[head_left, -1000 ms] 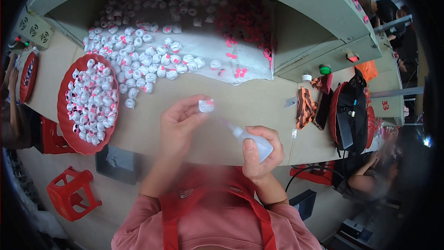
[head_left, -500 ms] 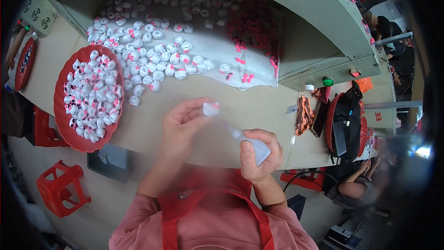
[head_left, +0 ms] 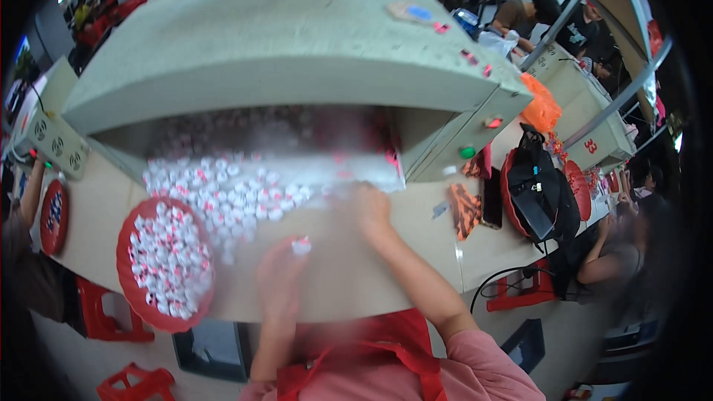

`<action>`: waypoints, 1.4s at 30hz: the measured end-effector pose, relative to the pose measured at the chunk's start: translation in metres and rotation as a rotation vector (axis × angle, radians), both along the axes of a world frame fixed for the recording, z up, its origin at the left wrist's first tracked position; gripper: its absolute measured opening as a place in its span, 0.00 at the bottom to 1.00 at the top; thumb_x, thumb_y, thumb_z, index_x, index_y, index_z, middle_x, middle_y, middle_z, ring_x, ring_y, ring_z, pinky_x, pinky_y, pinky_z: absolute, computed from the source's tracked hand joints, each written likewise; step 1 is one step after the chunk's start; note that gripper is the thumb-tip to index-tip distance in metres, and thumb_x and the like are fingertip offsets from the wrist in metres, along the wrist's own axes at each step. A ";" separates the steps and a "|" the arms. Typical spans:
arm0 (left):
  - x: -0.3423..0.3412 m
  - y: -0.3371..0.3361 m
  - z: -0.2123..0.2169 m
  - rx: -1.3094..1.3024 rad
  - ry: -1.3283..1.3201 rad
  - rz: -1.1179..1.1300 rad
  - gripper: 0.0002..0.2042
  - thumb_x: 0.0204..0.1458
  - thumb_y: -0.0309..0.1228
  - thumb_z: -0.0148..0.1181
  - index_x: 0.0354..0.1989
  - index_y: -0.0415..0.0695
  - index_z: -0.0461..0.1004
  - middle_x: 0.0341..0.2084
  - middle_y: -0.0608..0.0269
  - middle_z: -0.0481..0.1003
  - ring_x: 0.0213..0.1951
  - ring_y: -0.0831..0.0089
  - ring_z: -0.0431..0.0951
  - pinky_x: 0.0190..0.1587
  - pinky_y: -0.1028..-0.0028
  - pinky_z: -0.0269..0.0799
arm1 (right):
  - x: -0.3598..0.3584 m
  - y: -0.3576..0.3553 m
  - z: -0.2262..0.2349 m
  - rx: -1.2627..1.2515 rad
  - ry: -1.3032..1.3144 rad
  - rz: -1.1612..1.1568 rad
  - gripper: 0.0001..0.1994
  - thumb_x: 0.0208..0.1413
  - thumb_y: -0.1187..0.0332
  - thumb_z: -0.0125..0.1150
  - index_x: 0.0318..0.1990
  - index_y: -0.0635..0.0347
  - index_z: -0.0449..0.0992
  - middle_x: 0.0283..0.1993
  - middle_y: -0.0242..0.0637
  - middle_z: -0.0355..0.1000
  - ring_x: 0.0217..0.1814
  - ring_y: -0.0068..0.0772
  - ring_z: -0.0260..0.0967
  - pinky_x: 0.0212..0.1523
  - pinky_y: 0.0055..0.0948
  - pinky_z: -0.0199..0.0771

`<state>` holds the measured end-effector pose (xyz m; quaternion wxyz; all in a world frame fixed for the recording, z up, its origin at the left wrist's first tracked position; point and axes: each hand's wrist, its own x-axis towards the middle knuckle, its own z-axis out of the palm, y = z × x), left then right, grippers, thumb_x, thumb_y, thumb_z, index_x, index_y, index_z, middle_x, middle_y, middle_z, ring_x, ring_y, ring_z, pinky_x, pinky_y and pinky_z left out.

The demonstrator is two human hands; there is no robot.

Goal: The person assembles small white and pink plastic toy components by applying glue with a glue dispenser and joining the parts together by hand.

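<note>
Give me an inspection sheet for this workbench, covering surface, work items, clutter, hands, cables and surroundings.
Surface: beige table, under a grey-green machine hood.
Work items: small white cap in the left hand; loose pile of white caps; red tray full of caps.
Clutter: black bag, orange bag.
Hands: left holds the cap, blurred; right hand reaches to the pile's edge; grip unclear.
Cables: black cable off the table's right side.
Surroundings: red stools, other people at neighbouring benches.
</note>
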<state>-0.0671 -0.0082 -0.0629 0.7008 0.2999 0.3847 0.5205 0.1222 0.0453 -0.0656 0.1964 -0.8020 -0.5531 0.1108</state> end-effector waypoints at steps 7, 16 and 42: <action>-0.003 -0.015 0.000 0.012 -0.011 0.030 0.16 0.41 0.14 0.56 0.42 0.32 0.69 0.37 0.57 0.72 0.40 0.71 0.73 0.44 0.75 0.69 | 0.007 -0.048 0.017 0.165 0.142 0.121 0.10 0.44 0.66 0.60 0.31 0.63 0.74 0.29 0.50 0.71 0.32 0.50 0.70 0.34 0.38 0.70; 0.045 -0.010 0.020 0.072 0.103 -0.120 0.17 0.44 0.13 0.53 0.45 0.33 0.67 0.40 0.54 0.72 0.40 0.71 0.74 0.43 0.77 0.70 | 0.039 -0.078 0.057 0.011 1.257 0.015 0.04 0.45 0.76 0.61 0.29 0.66 0.73 0.24 0.32 0.70 0.19 0.17 0.64 0.19 0.17 0.65; 0.037 -0.023 0.021 0.259 0.103 -0.153 0.14 0.44 0.12 0.54 0.42 0.32 0.70 0.42 0.52 0.70 0.41 0.70 0.73 0.44 0.76 0.71 | 0.006 -0.090 0.062 -0.002 0.838 0.231 0.04 0.43 0.77 0.64 0.27 0.65 0.74 0.25 0.27 0.69 0.27 0.13 0.62 0.28 0.14 0.62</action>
